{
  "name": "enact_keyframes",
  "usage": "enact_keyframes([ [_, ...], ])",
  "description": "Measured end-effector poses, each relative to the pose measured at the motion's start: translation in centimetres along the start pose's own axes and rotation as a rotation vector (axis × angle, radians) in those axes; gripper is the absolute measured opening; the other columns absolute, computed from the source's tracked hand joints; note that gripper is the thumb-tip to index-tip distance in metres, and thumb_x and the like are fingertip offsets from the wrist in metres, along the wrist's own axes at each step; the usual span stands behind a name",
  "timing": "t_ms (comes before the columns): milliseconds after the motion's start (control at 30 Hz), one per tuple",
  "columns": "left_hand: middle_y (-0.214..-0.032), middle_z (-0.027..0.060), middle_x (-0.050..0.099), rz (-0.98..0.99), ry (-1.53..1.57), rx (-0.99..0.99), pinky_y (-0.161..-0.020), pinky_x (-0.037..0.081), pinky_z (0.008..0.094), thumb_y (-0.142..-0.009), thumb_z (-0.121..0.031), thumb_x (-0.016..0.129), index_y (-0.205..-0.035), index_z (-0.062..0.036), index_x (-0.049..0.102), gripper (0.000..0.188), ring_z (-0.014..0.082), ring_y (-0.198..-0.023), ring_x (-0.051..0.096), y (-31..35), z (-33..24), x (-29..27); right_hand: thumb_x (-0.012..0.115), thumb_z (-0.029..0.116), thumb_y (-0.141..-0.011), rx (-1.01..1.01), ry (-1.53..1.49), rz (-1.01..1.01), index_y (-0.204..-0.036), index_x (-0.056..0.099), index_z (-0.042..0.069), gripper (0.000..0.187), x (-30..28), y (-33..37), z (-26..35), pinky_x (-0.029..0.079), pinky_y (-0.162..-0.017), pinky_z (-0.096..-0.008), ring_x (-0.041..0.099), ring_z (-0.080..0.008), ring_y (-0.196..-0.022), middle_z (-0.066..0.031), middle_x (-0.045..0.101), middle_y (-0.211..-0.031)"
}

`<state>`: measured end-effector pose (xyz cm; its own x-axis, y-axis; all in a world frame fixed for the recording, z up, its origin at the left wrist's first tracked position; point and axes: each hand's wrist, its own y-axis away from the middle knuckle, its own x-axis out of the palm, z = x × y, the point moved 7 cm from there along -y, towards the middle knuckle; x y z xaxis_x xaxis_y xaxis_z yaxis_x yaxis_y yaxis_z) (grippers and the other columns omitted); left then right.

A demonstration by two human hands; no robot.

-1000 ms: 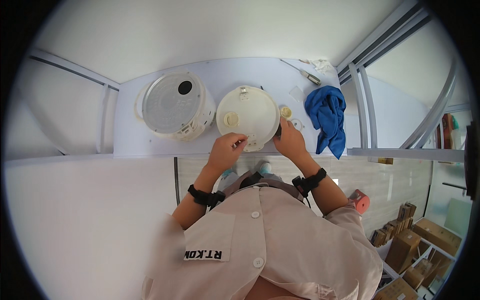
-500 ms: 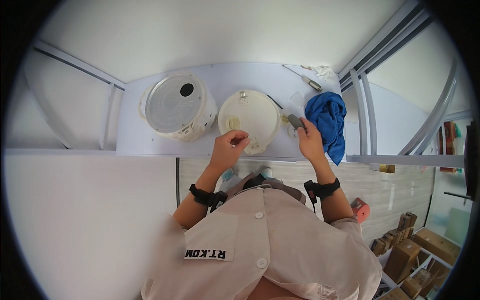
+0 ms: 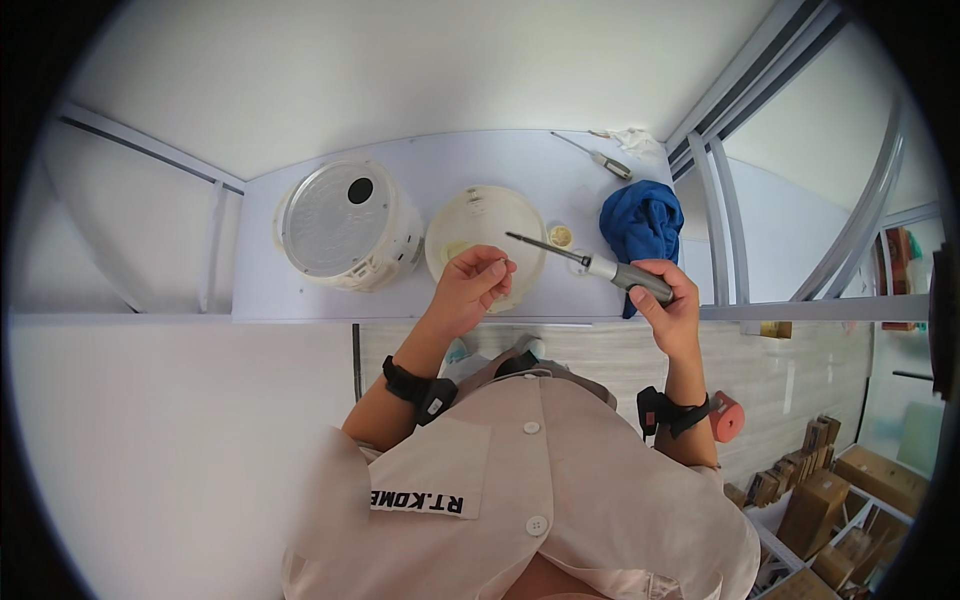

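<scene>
While the right hand (image 3: 665, 300) is wrapped around the grey-handled screwdriver (image 3: 628, 277), its slim dark shaft reaches toward 10 o'clock, with the tip appearing over the round white cover (image 3: 478, 210). Taking that cover as the dial, with 12 away from the person, the left hand (image 3: 472, 288) is at 6 o'clock over its near edge, thumb and fingers pinched together just beside the tool's tip (whether a tiny part sits in that pinch cannot be told).

The screwdriver should be light but weighted toward its thick handle, stiff throughout and hard to damage; the handle looks smooth enough to turn in a damp palm, so the wide middle is the place to hold it. The cover looks like thin, rigid plastic, light for its width, and might slide or scuff if pushed; its rim at 3 and 9 o'clock would give the safest hold.

At 9 o'clock stands the white round appliance body (image 3: 408, 230), bulkier and probably heavier, best lifted with both hands low on its sides. At 3 o'clock are a small yellowish ring (image 3: 561, 236) and, farther out, a soft blue cloth (image 3: 640, 225). A second screwdriver (image 3: 612, 166) lies toward 2 o'clock on the pale table (image 3: 420, 148).
</scene>
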<state>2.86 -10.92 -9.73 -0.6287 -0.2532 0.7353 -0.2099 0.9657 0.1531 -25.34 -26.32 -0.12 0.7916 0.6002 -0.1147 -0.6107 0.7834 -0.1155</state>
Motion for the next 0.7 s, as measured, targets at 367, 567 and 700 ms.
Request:
enact_keyframes([
  [367,-0.113,0.0100,0.080,0.081,0.033,-0.005,-0.087,0.062,0.0350,-0.110,-0.002,0.069,-0.123,-0.0067,0.074,0.015,0.0177,-0.095,0.074,-0.6,0.7,3.1,0.083,0.010,-0.094,-0.015,0.037,0.010,-0.123,0.077,-0.002,0.031,-2.1,1.8,0.6,0.053,-0.088,-0.0272,0.067,-0.0116,-0.098,-0.0057,0.076,-0.113],
  [567,-0.110,0.0115,0.079,0.089,-0.095,0.024,-0.087,0.061,0.0350,-0.109,-0.001,0.069,-0.122,-0.0035,0.073,0.014,0.0180,-0.094,0.073,-0.9,1.3,3.6,0.086,0.002,-0.089,-0.104,0.114,-0.007,-0.120,0.077,0.001,0.033,-3.4,2.3,2.3,0.056,-0.084,-0.0272,0.071,-0.0127,-0.095,-0.0071,0.079,-0.108],
  [700,-0.109,0.0122,0.078,-0.014,-0.483,0.031,-0.086,0.061,0.0353,-0.109,0.000,0.068,-0.121,-0.0013,0.073,0.014,0.0180,-0.093,0.072,-1.0,1.0,4.0,0.086,-0.002,-0.084,-0.214,0.309,0.008,-0.121,0.077,0.003,0.038,-3.4,2.4,5.6,0.055,-0.078,-0.0287,0.071,-0.0175,-0.091,-0.0086,0.075,-0.106],
])
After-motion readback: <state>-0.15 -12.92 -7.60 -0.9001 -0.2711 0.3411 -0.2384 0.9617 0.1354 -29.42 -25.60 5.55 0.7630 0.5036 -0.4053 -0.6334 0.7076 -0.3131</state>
